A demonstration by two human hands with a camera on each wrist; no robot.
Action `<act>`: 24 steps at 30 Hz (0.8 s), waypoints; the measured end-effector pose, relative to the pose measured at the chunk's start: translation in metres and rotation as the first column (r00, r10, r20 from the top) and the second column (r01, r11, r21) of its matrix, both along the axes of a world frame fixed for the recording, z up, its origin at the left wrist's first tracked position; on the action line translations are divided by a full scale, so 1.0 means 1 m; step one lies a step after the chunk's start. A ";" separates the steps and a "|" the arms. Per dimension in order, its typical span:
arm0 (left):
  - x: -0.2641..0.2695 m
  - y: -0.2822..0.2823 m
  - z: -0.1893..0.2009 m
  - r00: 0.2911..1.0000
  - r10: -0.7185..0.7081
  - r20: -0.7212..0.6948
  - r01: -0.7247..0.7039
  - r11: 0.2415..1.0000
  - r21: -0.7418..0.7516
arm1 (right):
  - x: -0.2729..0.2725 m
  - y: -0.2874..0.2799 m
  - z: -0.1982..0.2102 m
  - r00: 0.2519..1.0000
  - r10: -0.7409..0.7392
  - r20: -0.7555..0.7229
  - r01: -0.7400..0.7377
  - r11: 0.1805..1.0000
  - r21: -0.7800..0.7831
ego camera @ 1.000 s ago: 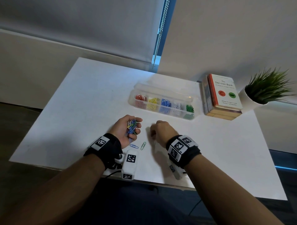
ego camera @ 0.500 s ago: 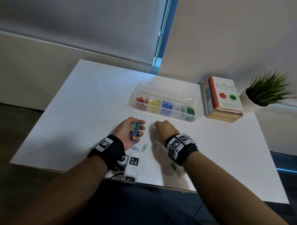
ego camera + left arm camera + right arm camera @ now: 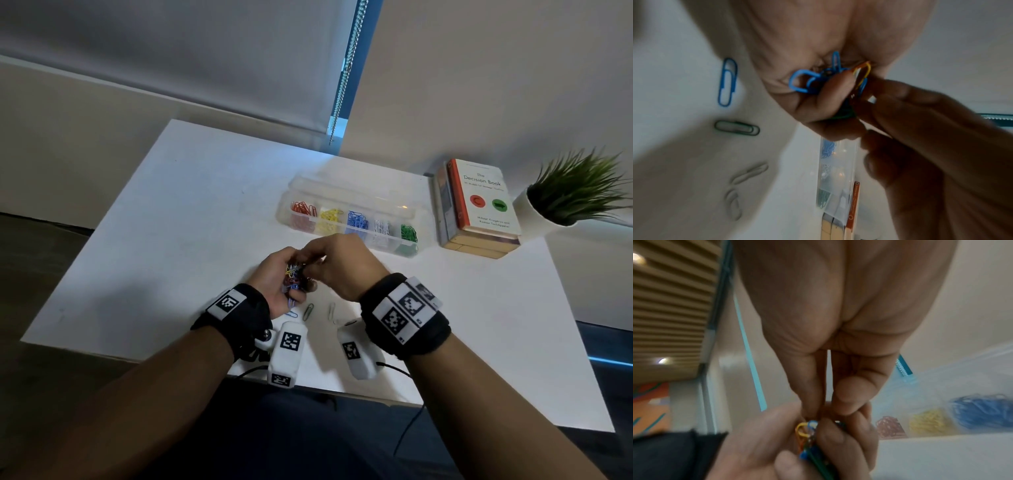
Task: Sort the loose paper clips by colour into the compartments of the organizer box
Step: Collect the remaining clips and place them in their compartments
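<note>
- A mixed bunch of paper clips (image 3: 293, 277) is sitting in the left hand (image 3: 279, 278), just below the middle of the head view; its fingers are curling round the bunch, with blue, yellow, orange and green loops sticking out.
- The right hand (image 3: 339, 265) is reaching in from the right, and its fingertips (image 3: 849, 394) are pressing narrowly together at the top of the bunch; whether they are pinching one clip I cannot tell, as the spot is hidden.
- In the left wrist view the bunch (image 3: 830, 78) is showing near the centre, between the left palm above and the right hand's darker fingers at lower right.
- Loose clips are lying on the white table (image 3: 171, 222) just below the hands: a blue clip (image 3: 727, 82), a dark green clip (image 3: 736, 128) and two pale clips (image 3: 749, 173), all apart from one another.
- The clear organizer box (image 3: 349, 219) is standing open above and right of the hands, well apart from them, holding red, yellow, blue, white and green clips in separate compartments from left to right.
- A stack of books (image 3: 479, 209) is lying just right of the box, and a potted plant (image 3: 572, 195) is standing at the right edge.
- A window blind (image 3: 171, 51) is filling the upper left.
</note>
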State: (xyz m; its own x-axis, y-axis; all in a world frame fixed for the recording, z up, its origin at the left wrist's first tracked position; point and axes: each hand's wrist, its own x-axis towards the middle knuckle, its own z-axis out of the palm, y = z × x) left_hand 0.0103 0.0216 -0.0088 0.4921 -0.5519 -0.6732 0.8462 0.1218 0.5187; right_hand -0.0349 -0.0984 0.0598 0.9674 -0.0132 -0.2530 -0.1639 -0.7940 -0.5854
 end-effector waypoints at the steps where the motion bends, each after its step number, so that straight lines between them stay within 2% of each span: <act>1: 0.001 0.003 0.000 1.000 -0.002 -0.009 0.002 1.000 -0.014 | -0.003 -0.006 -0.001 0.999 -0.034 0.039 0.034 0.999 0.016; 3: 0.004 0.008 -0.002 1.000 -0.012 -0.026 0.011 0.999 -0.032 | -0.012 -0.021 -0.008 0.998 -0.027 0.052 0.031 0.996 -0.080; 5: 0.005 0.012 -0.004 0.999 -0.012 -0.034 0.011 0.999 -0.032 | -0.024 -0.032 -0.022 0.993 0.068 -0.094 -0.091 0.962 -0.257; 7: 0.006 0.015 -0.006 0.999 -0.013 -0.037 0.012 1.000 -0.026 | -0.037 -0.036 -0.037 0.953 0.155 -0.262 -0.242 0.907 -0.344; 9: 0.005 0.016 -0.007 0.999 -0.018 -0.043 0.017 1.000 -0.015 | -0.043 -0.037 -0.046 0.928 0.209 -0.310 -0.310 0.893 -0.327; 13: 0.003 0.018 -0.010 0.999 -0.008 -0.052 0.008 1.000 -0.014 | -0.036 -0.034 -0.053 0.930 0.248 -0.272 -0.319 0.911 -0.262; 15: 0.003 0.019 -0.010 0.999 0.000 -0.052 -0.001 1.000 -0.010 | -0.031 -0.033 -0.059 0.931 0.270 -0.246 -0.335 0.900 -0.280; 18: 0.003 0.020 -0.010 0.999 0.022 -0.047 -0.022 1.000 -0.001 | -0.027 -0.030 -0.065 0.943 0.252 -0.219 -0.312 0.898 -0.310; 24: 0.003 0.022 -0.012 0.998 0.052 -0.045 -0.052 0.999 0.007 | -0.024 -0.017 -0.056 0.933 0.213 -0.289 -0.310 0.884 -0.349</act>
